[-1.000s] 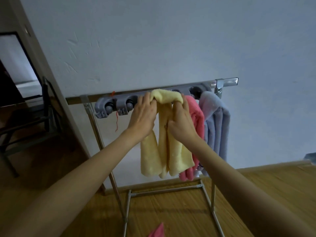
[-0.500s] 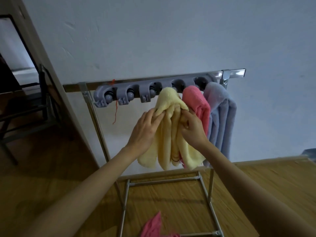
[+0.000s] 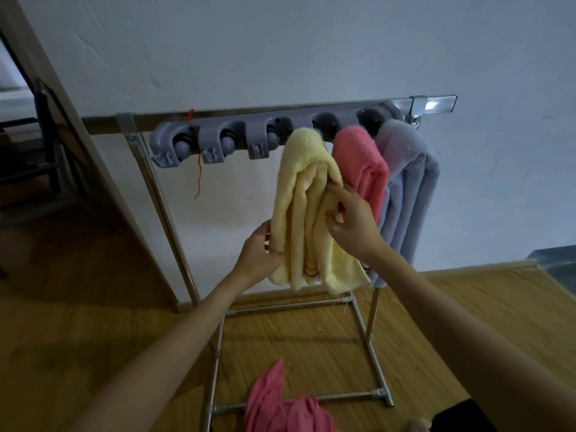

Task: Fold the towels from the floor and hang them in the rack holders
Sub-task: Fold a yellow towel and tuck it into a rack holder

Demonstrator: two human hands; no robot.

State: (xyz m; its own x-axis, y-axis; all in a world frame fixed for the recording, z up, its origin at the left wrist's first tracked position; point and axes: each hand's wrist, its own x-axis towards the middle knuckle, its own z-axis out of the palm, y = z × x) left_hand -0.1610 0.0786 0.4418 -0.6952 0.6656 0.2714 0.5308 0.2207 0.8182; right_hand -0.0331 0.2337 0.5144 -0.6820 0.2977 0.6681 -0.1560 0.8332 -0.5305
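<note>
wall (image 3: 311,42): pale, grey-white, scuffed and marked in places; fills the upper part of the view.
floor (image 3: 452,307): wood-grain boards, warm brown, running up to the wall.
skirting (image 3: 467,271): light wooden strip along the foot of the wall, at right.
door frame (image 3: 71,120): brown edge leaning across the left side, next to a dark opening.
chair (image 3: 46,145): dark frame seen through the opening at far left; details unclear.
grey object (image 3: 558,263): partly in view at the right edge, on the floor by the wall.
</note>
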